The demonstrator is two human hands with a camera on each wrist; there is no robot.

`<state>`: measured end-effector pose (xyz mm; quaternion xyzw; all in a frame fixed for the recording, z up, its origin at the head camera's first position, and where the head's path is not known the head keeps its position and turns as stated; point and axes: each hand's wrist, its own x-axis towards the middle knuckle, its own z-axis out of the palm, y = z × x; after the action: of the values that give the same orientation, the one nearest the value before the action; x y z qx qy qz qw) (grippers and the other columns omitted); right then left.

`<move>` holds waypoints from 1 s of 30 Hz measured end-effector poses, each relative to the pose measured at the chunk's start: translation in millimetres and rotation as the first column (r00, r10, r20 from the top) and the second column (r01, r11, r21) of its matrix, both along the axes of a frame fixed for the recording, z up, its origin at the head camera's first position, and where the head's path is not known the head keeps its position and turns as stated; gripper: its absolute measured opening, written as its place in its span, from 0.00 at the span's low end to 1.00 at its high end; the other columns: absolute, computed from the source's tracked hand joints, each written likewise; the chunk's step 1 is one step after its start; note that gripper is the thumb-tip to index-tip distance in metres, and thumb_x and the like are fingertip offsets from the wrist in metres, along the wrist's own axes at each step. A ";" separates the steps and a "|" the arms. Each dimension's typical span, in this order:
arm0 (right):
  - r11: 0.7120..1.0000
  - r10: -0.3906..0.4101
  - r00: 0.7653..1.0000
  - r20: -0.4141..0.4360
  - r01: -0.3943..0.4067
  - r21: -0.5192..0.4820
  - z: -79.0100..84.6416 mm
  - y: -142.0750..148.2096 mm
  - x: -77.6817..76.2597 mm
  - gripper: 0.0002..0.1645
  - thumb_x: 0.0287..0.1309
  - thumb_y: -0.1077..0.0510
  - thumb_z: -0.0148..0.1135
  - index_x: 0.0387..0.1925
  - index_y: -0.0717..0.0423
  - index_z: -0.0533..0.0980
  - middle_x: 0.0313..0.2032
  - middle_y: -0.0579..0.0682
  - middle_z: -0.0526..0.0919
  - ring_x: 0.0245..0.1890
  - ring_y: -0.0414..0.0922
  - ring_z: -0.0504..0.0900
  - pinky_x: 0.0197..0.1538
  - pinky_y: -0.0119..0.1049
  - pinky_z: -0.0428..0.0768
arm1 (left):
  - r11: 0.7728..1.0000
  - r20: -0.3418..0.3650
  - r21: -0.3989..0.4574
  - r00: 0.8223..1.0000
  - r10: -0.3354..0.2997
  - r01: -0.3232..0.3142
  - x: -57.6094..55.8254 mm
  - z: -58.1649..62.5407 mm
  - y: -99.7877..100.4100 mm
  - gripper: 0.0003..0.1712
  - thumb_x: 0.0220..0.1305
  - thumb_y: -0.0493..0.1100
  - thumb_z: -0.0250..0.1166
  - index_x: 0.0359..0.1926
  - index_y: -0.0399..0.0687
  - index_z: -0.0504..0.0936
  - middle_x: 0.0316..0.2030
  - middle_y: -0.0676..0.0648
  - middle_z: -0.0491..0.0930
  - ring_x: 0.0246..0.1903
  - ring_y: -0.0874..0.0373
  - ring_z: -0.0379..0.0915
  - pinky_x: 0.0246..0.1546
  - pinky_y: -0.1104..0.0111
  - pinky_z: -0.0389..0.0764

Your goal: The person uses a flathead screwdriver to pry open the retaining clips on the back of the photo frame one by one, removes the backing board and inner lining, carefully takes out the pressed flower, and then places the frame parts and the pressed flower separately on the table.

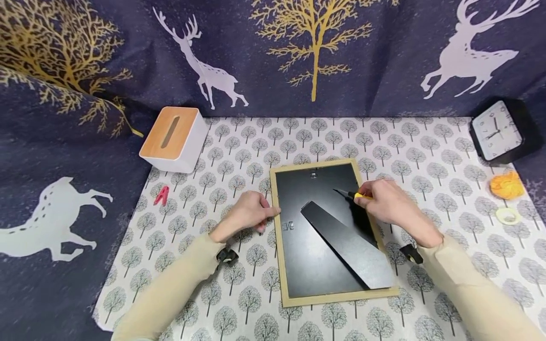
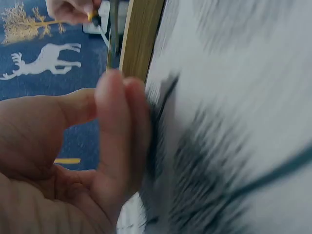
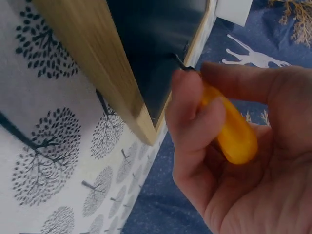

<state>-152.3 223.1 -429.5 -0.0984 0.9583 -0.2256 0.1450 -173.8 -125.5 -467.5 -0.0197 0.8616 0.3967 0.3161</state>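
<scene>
Just right of centre in the head view, the wooden frame [image 1: 304, 260] lay back side up, its black stand [image 1: 350, 248] slanting across; left hand [image 1: 249, 210], fingers relaxed and grasping nothing, was at its left edge; right hand [image 1: 388, 200], fingers curled, gripped a yellow-handled tool [image 1: 357, 195] over its upper right.
</scene>
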 end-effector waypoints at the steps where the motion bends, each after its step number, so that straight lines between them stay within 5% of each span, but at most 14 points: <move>1: 1.000 0.003 1.000 0.006 -0.003 0.011 0.6 -1.0 -0.4 0.15 0.72 0.54 0.68 0.47 0.64 0.86 0.36 0.56 0.91 0.34 0.48 0.83 0.42 0.52 0.85 | 1.000 0.002 0.026 1.000 0.001 -0.001 2.9 -1.7 1.8 0.19 0.72 0.50 0.75 0.44 0.38 0.80 0.22 0.45 0.86 0.15 0.59 0.83 0.25 0.69 0.90; 7: 1.000 0.003 0.998 0.060 -0.004 0.026 0.0 -18.3 -11.0 0.17 0.72 0.52 0.68 0.49 0.62 0.87 0.34 0.55 0.90 0.27 0.45 0.78 0.32 0.43 0.80 | 0.996 -0.034 0.078 0.998 0.053 -0.050 2.2 -10.6 9.4 0.21 0.71 0.46 0.75 0.53 0.40 0.75 0.22 0.45 0.87 0.14 0.61 0.84 0.26 0.70 0.91; 10: 1.000 0.012 0.998 0.060 -0.013 0.021 -2.3 -28.3 -19.3 0.14 0.72 0.52 0.68 0.46 0.59 0.88 0.29 0.50 0.87 0.24 0.43 0.74 0.27 0.36 0.71 | 0.995 -0.037 0.083 0.998 0.055 -0.051 -0.4 -12.4 8.5 0.33 0.71 0.44 0.75 0.69 0.42 0.69 0.23 0.44 0.88 0.16 0.59 0.86 0.31 0.67 0.94; 15: 0.999 0.032 0.995 0.093 -0.030 -0.023 -6.8 -40.9 -29.1 0.12 0.75 0.53 0.67 0.42 0.58 0.86 0.21 0.48 0.87 0.21 0.42 0.82 0.28 0.35 0.74 | 0.986 -0.023 0.166 0.999 0.033 -0.029 -4.3 -15.3 4.3 0.60 0.70 0.40 0.75 0.89 0.52 0.44 0.27 0.40 0.89 0.19 0.53 0.88 0.31 0.60 0.95; 24: 0.997 0.037 0.998 0.054 -0.033 -0.064 -14.0 -54.2 -34.0 0.11 0.74 0.57 0.67 0.34 0.59 0.83 0.17 0.47 0.80 0.16 0.40 0.74 0.23 0.32 0.69 | 0.974 0.067 0.227 0.998 -0.011 -0.005 -25.4 -15.3 0.4 0.77 0.63 0.34 0.78 0.89 0.66 0.25 0.32 0.34 0.88 0.21 0.49 0.87 0.31 0.57 0.96; 30: 0.996 0.054 0.998 0.016 -0.053 -0.068 -15.2 -59.7 -37.1 0.14 0.72 0.59 0.66 0.27 0.58 0.82 0.16 0.45 0.74 0.15 0.40 0.71 0.21 0.31 0.67 | 0.965 0.078 0.260 0.996 -0.049 0.028 -44.8 -11.9 -5.1 0.72 0.63 0.31 0.78 0.89 0.70 0.37 0.37 0.35 0.88 0.24 0.50 0.87 0.37 0.58 0.96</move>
<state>-189.4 163.4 -444.7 -0.1267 0.9458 -0.2550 0.1561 -218.7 -130.6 -479.4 0.0219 0.7888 0.4982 0.3593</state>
